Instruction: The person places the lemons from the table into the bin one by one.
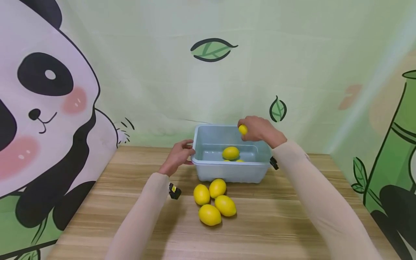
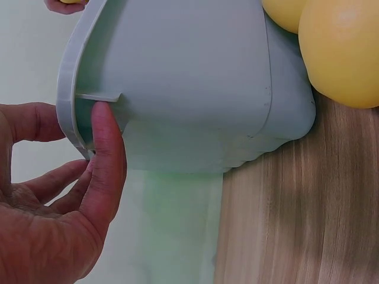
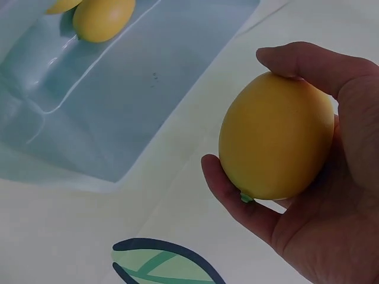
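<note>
A pale blue plastic bin stands on the table with a few lemons inside. My left hand pinches the bin's left rim; in the left wrist view the thumb lies under the lip on the outside and a finger reaches over the edge. My right hand is raised over the bin's back right part and grips a lemon between thumb and fingers. In front of the bin several more lemons lie in a cluster.
The wooden table runs up to a pale green printed backdrop close behind the bin. A large panda is printed on its left side. Black wrist devices sit on both sleeves.
</note>
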Tool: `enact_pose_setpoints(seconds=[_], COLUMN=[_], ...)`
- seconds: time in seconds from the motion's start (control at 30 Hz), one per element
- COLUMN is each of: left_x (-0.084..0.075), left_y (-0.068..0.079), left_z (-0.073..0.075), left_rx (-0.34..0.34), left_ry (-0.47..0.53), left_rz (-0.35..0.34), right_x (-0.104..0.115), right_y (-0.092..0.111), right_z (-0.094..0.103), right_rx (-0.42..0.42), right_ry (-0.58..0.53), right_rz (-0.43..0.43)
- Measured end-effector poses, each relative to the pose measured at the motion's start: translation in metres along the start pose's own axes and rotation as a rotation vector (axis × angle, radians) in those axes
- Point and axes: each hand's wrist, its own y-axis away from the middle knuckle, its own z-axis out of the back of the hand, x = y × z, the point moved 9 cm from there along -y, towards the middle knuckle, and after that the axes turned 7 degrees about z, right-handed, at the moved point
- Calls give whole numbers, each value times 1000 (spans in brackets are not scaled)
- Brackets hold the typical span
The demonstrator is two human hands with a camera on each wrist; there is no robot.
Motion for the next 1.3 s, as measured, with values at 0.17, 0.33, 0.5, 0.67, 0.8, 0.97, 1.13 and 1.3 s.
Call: enact_pose_setpoints(seconds=[0.17,0.33,0.5,0.67,0.8,0.97,1.13,1.3], left_x=[2,0,-1,0,1,0,1,2], left_y=[-1,0,0,0,0,0,-2,-3], left_z=[0,1,1,1,1,1,2,2], left_rx=[2,3,2,2,4,0,-2,-2], left_ry=[-5,-7,-8,-16,-14,-9,-4,-1], left_rz=[2,-1,0,-1,4,2,-5,-7], right_x=[-8,-18,-25,-31,-36,-40,-42,-43], right_y=[-9,-17,-22,-24,-23,-22,-23,-24], right_z=[-5,-8,-16,-25,-33,-42,-50,-56], right_rx=[38,61,107,174,238,289,318,346], right_ry=[-19,-34,-43,-48,-88,-117,-105,-91], right_rz=[-30,-72,-96,-129,-176,-212,-212,-216])
